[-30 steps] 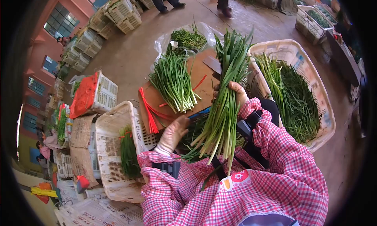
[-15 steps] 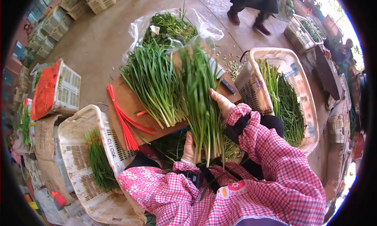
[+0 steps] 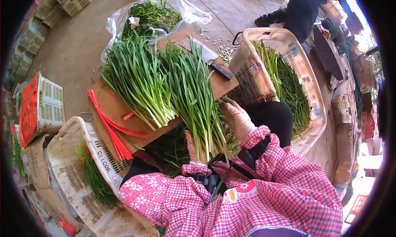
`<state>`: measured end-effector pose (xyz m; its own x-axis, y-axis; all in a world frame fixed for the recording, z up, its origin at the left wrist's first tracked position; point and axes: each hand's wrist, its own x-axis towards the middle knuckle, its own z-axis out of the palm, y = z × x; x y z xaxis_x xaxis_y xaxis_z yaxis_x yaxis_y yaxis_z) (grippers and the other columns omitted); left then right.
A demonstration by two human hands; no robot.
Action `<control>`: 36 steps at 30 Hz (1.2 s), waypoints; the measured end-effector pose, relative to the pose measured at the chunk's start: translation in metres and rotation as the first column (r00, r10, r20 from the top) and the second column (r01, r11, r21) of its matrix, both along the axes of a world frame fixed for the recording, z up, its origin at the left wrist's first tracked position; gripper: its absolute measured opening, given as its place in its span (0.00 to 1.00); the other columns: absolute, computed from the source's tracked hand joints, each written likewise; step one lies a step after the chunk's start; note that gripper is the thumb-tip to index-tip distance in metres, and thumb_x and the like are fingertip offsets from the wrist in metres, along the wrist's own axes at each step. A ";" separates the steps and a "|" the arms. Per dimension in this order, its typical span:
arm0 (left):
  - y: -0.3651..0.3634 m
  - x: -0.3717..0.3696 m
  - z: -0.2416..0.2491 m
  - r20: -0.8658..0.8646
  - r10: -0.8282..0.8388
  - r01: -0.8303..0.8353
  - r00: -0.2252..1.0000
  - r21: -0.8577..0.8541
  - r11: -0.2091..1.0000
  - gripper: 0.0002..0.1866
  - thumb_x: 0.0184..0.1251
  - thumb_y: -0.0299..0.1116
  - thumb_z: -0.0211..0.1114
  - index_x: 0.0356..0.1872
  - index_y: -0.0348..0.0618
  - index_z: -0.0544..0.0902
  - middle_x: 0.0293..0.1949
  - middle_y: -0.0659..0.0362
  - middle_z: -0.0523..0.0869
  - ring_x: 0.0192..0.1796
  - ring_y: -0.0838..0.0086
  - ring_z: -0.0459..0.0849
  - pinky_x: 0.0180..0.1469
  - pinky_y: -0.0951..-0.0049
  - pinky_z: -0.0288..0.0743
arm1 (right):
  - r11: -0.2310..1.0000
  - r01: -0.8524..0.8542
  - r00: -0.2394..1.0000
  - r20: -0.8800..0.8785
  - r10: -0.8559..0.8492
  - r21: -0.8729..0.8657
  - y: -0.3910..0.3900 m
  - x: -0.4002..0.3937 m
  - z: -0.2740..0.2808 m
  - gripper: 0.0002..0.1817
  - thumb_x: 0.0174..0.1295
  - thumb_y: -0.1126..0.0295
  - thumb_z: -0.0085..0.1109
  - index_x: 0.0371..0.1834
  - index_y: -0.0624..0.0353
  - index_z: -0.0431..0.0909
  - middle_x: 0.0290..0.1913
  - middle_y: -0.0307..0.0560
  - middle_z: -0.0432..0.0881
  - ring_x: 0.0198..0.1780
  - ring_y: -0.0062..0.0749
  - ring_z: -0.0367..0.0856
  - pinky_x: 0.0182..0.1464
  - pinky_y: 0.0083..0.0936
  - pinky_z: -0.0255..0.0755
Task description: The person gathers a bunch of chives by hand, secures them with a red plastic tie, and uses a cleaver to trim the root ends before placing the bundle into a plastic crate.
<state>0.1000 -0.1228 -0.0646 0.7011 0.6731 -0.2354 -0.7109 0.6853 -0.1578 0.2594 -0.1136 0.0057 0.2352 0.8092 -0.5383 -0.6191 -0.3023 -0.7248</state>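
A loose bunch of garlic chives (image 3: 194,92) lies with its leaves on the brown board (image 3: 111,127) and its pale stem ends over my lap. My left hand (image 3: 192,149) holds the stems from the left, thumb up; its other fingers are hidden beneath them. At the bunch's right side is my right hand (image 3: 238,118), fingers apart and slightly bent, not wrapped round the stalks. A second pile of chives (image 3: 138,80) rests alongside on the left. Red ties (image 3: 109,123) lie at the board's left edge. A knife (image 3: 220,71) with a black handle lies at the right.
White crates with greens stand on both sides: the left crate (image 3: 78,187) holds a tied bundle (image 3: 95,175), the right crate (image 3: 303,51) loose stalks. Behind the board, a clear plastic sheet (image 3: 198,10) holds more greens. A person's dark-trousered leg (image 3: 303,14) is at upper right.
The chive bunch has come down onto the board beside the other pile. My right hand has loosened and moved down along its right side. The view has turned and shifted right.
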 end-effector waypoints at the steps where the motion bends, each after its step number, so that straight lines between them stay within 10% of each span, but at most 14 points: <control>1: 0.001 -0.001 0.010 0.053 -0.065 0.063 0.996 0.035 0.997 0.47 0.55 0.73 0.52 0.68 0.47 0.64 0.64 0.48 0.70 0.63 0.39 0.68 0.62 0.32 0.61 | 0.999 0.004 0.999 0.054 -0.006 0.036 -0.007 0.006 -0.002 0.29 0.64 0.60 0.57 0.67 0.56 0.63 0.63 0.49 0.70 0.65 0.37 0.65 0.65 0.40 0.59; 4: -0.002 0.002 0.012 0.057 -0.055 0.056 0.997 -0.011 0.998 0.52 0.51 0.77 0.49 0.69 0.46 0.61 0.67 0.43 0.65 0.67 0.37 0.62 0.63 0.27 0.53 | 1.000 0.002 0.996 0.087 -0.004 0.019 -0.034 0.018 0.004 0.25 0.66 0.66 0.53 0.65 0.61 0.64 0.57 0.48 0.75 0.58 0.35 0.73 0.61 0.34 0.67; 8: 0.000 0.002 0.014 0.065 -0.054 0.053 0.996 0.022 0.998 0.47 0.53 0.74 0.53 0.67 0.49 0.65 0.61 0.48 0.74 0.63 0.40 0.69 0.60 0.28 0.61 | 0.991 -0.046 0.791 0.610 -0.042 0.128 -0.066 0.002 0.033 0.18 0.64 0.73 0.54 0.57 0.64 0.73 0.46 0.44 0.81 0.45 0.28 0.80 0.49 0.23 0.74; 9: 0.001 0.003 0.013 0.063 -0.055 0.052 0.997 0.048 0.997 0.46 0.54 0.72 0.54 0.66 0.47 0.67 0.59 0.48 0.75 0.62 0.41 0.71 0.59 0.28 0.62 | 0.988 -0.093 0.906 0.422 0.034 0.121 -0.071 -0.014 0.060 0.14 0.63 0.75 0.54 0.50 0.66 0.77 0.41 0.41 0.82 0.36 0.27 0.80 0.43 0.21 0.74; 12: -0.002 0.006 0.003 0.047 -0.026 0.023 0.999 0.064 0.998 0.45 0.56 0.69 0.56 0.66 0.44 0.66 0.61 0.46 0.73 0.61 0.40 0.71 0.60 0.35 0.66 | 0.890 -0.352 0.522 0.728 0.444 -0.290 -0.079 -0.028 0.063 0.17 0.54 0.62 0.66 0.42 0.63 0.80 0.28 0.46 0.82 0.28 0.28 0.81 0.37 0.25 0.75; 16: -0.002 0.007 -0.006 0.098 -0.044 0.040 0.994 0.037 0.998 0.40 0.60 0.62 0.59 0.67 0.45 0.65 0.63 0.46 0.71 0.61 0.41 0.71 0.59 0.40 0.70 | 0.774 -0.401 0.333 0.710 0.621 -0.490 -0.059 -0.039 0.068 0.24 0.50 0.48 0.65 0.38 0.59 0.82 0.27 0.53 0.83 0.32 0.43 0.84 0.37 0.32 0.76; 20: -0.009 0.005 -0.015 -0.054 -0.040 0.043 0.998 0.054 0.998 0.35 0.63 0.55 0.60 0.64 0.41 0.68 0.59 0.46 0.75 0.58 0.48 0.76 0.61 0.47 0.70 | 0.793 -0.341 0.188 0.790 0.584 -0.505 -0.052 -0.045 0.047 0.23 0.50 0.49 0.64 0.37 0.59 0.82 0.28 0.55 0.83 0.34 0.48 0.83 0.39 0.35 0.76; 25: -0.015 0.009 -0.037 -0.218 -0.045 0.057 0.975 0.046 0.997 0.25 0.67 0.44 0.58 0.58 0.36 0.72 0.54 0.47 0.80 0.54 0.56 0.79 0.62 0.54 0.70 | 0.884 -0.311 0.334 0.831 0.444 -0.348 -0.063 -0.039 0.017 0.18 0.53 0.55 0.61 0.37 0.59 0.80 0.27 0.57 0.82 0.33 0.50 0.83 0.38 0.36 0.76; 28: -0.014 0.012 -0.027 -0.323 -0.069 0.092 0.944 0.056 0.994 0.27 0.68 0.45 0.57 0.59 0.34 0.71 0.54 0.45 0.79 0.55 0.54 0.78 0.62 0.54 0.69 | 0.879 -0.316 0.170 0.890 0.422 -0.357 -0.062 -0.041 0.022 0.16 0.54 0.57 0.60 0.35 0.59 0.78 0.26 0.56 0.81 0.31 0.51 0.82 0.35 0.38 0.76; 31: -0.015 0.010 -0.015 -0.219 -0.088 0.113 0.972 0.107 0.988 0.35 0.65 0.53 0.58 0.64 0.35 0.65 0.57 0.43 0.76 0.58 0.48 0.75 0.63 0.50 0.68 | 0.778 -0.391 -0.271 0.870 0.413 -0.491 -0.059 -0.048 0.034 0.14 0.53 0.56 0.60 0.30 0.55 0.73 0.21 0.50 0.78 0.26 0.49 0.81 0.30 0.40 0.75; 36: -0.014 0.001 0.002 -0.228 -0.146 0.190 0.963 0.186 0.964 0.42 0.61 0.60 0.60 0.66 0.36 0.62 0.59 0.40 0.73 0.60 0.51 0.74 0.65 0.54 0.66 | 0.744 -0.416 -0.385 0.843 0.377 -0.523 -0.058 -0.050 0.027 0.14 0.54 0.57 0.60 0.29 0.55 0.71 0.20 0.46 0.78 0.24 0.45 0.80 0.27 0.39 0.73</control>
<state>0.1010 -0.1364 -0.0630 0.7578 0.5987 -0.2594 -0.5843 0.7996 0.1387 0.2093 -0.1713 0.0330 0.0160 0.9878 -0.1552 0.9611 -0.0580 -0.2699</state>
